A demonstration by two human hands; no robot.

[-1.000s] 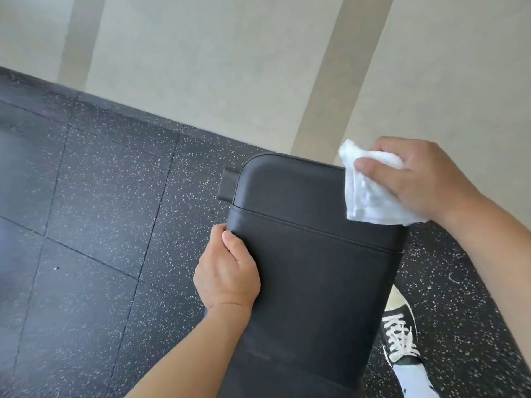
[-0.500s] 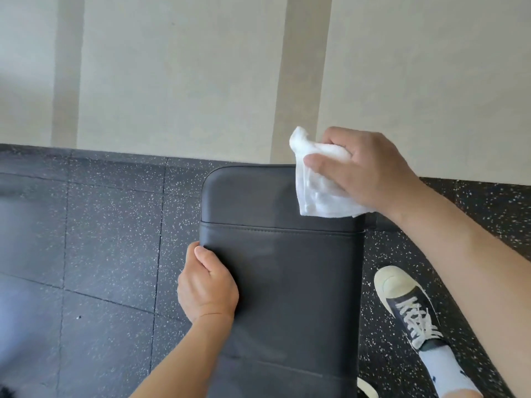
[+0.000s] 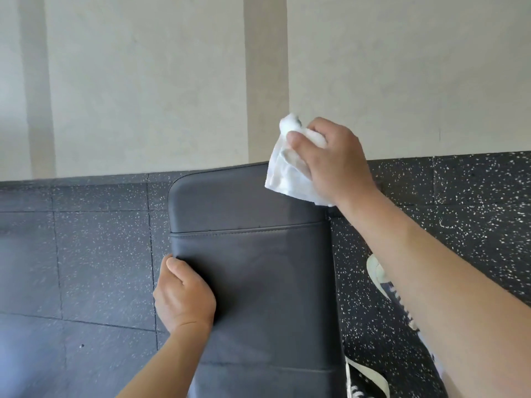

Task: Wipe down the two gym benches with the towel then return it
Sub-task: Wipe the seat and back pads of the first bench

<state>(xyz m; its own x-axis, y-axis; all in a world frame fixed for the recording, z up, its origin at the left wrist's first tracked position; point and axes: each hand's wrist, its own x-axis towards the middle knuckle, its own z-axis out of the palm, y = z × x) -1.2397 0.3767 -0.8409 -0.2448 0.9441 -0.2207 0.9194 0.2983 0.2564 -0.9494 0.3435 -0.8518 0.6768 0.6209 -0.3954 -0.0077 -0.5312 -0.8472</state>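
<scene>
Speckled black rubber floor (image 3: pixel 86 254) met a pale wall (image 3: pixel 143 81) at the far side, and one dark padded bench (image 3: pixel 253 268) ran from near to far through the middle of the view. We noted our left hand (image 3: pixel 184 297) on the bench's left edge, fingers curled round the pad's side and thumb on top, steadying it. Our right hand (image 3: pixel 336 159) was at the far right corner of the pad, fingers clenched on the white towel (image 3: pixel 287 173), which hung bunched below the hand against that corner. A black-and-white sneaker (image 3: pixel 385 285) stood on the floor just right of the bench.

Judged progress: wiping of this bench was under way at its far end. Whether the nearer pad had been cleaned we could not tell; no clear wet trace showed. A second bench was not in view, nor the place for returning the towel, so that bench (if not yet done) and the return appeared to remain.
</scene>
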